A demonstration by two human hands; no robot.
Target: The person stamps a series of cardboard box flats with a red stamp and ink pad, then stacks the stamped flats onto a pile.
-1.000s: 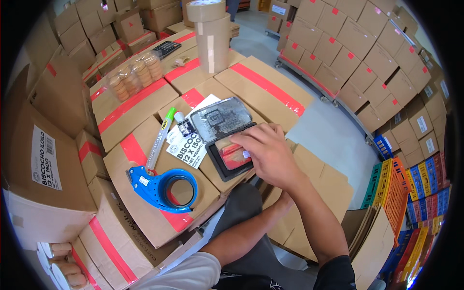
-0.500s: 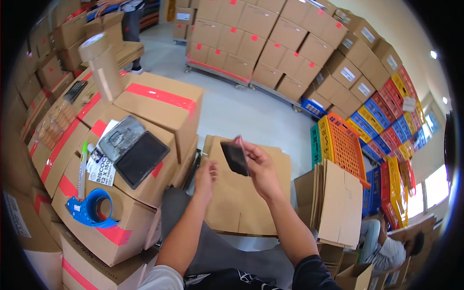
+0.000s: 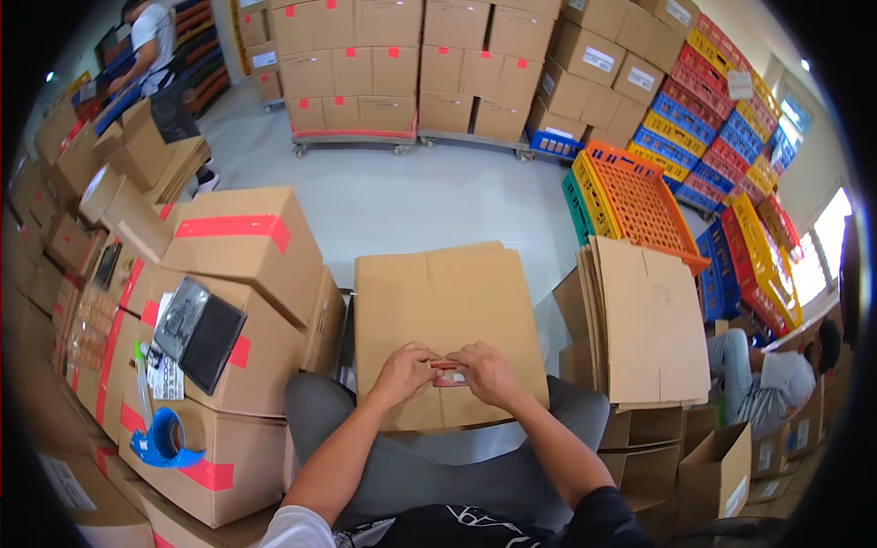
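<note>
Between my hands is a small reddish, rectangular rubber stamp [image 3: 449,375] with a pale patch on it. The fingers of my left hand [image 3: 406,374] close on its left end, and those of my right hand [image 3: 489,373] on its right end. It sits low over the near part of a flat brown cardboard stack [image 3: 438,301] in front of my knees; its underside is hidden, so contact with the board cannot be told. On the boxes to the left lies an opened ink pad [image 3: 213,349] with a dark surface, its grey lid folded back.
A blue tape dispenser [image 3: 163,440], a green-capped marker [image 3: 140,354] and a paper cone-like roll [image 3: 128,212] stand on the left boxes. Folded cartons [image 3: 644,320] lean at right, before an orange crate [image 3: 644,196]. One person [image 3: 155,55] stands far left; another [image 3: 776,388] sits right.
My right hand has turned the stamp's dark face out of sight and lowered it toward the cardboard. My left hand, empty before, has joined on its left end. The view has shifted.
</note>
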